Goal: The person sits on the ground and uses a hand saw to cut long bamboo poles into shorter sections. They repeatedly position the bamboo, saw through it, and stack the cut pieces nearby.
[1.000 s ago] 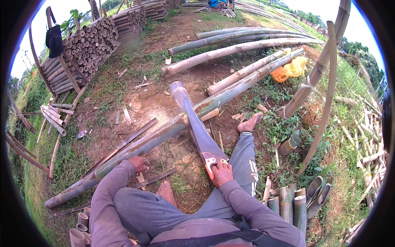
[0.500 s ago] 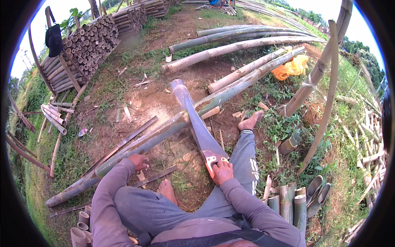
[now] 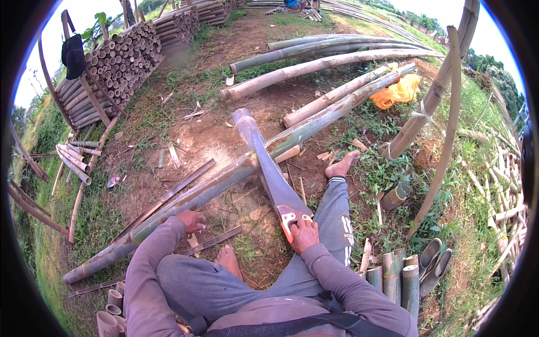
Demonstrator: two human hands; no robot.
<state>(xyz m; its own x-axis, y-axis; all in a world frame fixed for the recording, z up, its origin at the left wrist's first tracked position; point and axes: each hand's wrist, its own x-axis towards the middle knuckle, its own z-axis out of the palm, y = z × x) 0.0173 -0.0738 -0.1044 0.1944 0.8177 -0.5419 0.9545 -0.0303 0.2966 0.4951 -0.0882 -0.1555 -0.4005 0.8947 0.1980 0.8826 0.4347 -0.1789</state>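
Right hand (image 3: 305,235): yours, fingers wrapped around the red-orange and white handle of a long, grey metal handsaw (image 3: 275,182). The saw's blade runs forward and slightly left from that hand, narrowing as it goes, and crosses a long, mottled green-and-brown bamboo pole (image 3: 208,186). Whether the teeth sit in a cut, you cannot tell from this view.

Left hand (image 3: 193,221): yours, fingers curled, at the near side of the pole, left of the blade. Whether it presses on the pole or holds anything, you cannot tell.

Pole: lies slantwise ahead of both your hands, its near end to the left of the left hand, its far end ahead and right of the right hand.

Just nearer to you than the left hand: one thin, brown split-bamboo strip (image 3: 218,240). Beyond the left hand, across the pole: a second, dark brown flat strip (image 3: 168,194).

Right of the right hand, nearer your body: several upright green bamboo sections (image 3: 410,289), with a pair of dark, grey-green shoes (image 3: 435,273) just beside them. Well ahead and right of the right hand: a crumpled, bright orange plastic bundle (image 3: 396,94).
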